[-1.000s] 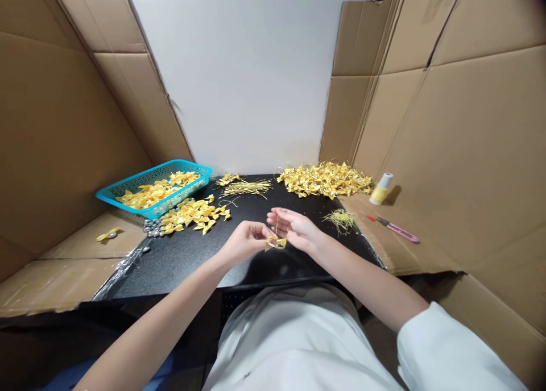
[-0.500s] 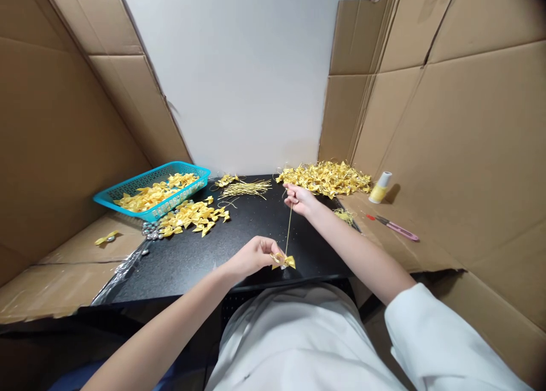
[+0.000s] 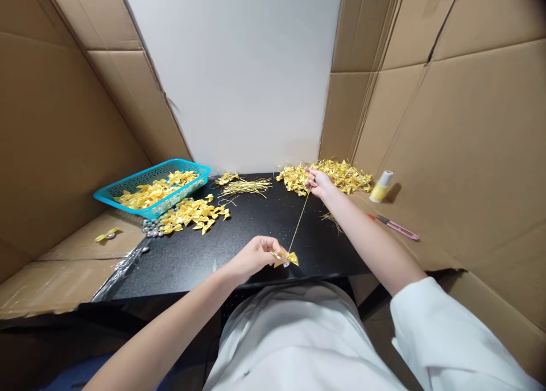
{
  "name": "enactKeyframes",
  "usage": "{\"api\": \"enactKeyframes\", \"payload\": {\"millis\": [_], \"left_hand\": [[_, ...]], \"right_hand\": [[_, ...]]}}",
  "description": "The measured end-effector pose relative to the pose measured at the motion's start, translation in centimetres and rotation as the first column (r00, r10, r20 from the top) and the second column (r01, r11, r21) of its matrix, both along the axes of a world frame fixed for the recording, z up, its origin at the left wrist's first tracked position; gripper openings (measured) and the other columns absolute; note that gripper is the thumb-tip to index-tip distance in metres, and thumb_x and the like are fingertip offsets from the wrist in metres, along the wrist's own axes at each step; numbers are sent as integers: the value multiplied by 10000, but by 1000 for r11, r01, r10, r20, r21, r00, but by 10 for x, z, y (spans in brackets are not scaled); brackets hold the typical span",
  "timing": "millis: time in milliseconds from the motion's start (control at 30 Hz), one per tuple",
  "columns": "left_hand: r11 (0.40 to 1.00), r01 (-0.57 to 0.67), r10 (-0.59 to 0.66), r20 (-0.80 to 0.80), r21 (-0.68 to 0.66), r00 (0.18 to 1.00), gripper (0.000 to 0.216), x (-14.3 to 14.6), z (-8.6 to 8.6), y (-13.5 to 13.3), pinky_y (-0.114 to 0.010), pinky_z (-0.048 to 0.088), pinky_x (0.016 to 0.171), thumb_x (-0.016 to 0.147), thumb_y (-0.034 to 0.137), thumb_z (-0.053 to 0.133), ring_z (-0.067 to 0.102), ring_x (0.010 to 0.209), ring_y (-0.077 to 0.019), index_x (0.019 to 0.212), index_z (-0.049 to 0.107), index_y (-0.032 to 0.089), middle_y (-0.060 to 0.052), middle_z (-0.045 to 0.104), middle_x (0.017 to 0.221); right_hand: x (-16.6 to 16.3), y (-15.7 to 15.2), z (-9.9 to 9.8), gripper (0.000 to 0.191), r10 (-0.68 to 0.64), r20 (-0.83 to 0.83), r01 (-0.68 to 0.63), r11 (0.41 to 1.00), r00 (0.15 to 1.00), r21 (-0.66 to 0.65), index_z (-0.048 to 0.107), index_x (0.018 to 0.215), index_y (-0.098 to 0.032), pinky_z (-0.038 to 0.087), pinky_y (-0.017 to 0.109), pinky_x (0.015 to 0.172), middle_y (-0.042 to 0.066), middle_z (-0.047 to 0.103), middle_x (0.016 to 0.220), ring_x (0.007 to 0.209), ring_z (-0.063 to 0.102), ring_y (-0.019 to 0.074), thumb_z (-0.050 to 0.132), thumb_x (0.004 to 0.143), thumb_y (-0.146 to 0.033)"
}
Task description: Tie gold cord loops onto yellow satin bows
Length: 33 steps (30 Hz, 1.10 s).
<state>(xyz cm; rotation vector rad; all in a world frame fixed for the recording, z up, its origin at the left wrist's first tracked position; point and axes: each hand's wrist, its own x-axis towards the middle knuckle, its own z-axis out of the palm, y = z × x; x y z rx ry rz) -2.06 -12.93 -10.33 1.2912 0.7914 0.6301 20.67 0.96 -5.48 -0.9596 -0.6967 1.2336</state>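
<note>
Left hand sat low near front edge of black worktop, fingers pinched shut on small gold bow. Thin gold string ran tight from bow up & away to right hand. Right hand reached far back, fingers closed on string's other end, right by big pile of gold bits at back right. Bow hung just over worktop's front edge, close to lap.

Blue basket w/ yellow bows sat at left, half on cardboard. More yellow bows lay loose beside basket. Bunch of cut gold strings lay at back middle. Yellow thread spool & pink-handled snips rested on cardboard at right, well apart from both hands.
</note>
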Motion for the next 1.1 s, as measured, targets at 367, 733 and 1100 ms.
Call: {"api": "enactKeyframes", "payload": {"millis": [367,733,1100], "left_hand": [[972,-153,181,149,-178,972,246,9,5,-2,-189,269,522,544,206,749,409,532,-53,556,513,138,24,516,563],[912,-371,402,205,-172,893,282,19,11,6,-179,257,487,535,275,816,372,522,-39,631,606,114,39,473,584],[915,-338,387,245,-221,889,279,26,20,5,-165,300,486,552,275,822,406,540,-39,658,623,111,23,531,627]], "right_hand": [[4,-6,-4,189,-287,54,281,955,956,99,499,677,-186,225,164,346,-116,236,439,365,195,41,533,860,-220],[-12,-108,-34,219,-114,406,-69,910,907,409,609,683,-184,429,219,536,-64,451,505,438,385,65,572,845,-328],[-39,-160,-47,280,-416,718,-304,702,558,644,436,576,-189,264,225,466,-52,373,520,462,331,71,477,853,-182]]}}
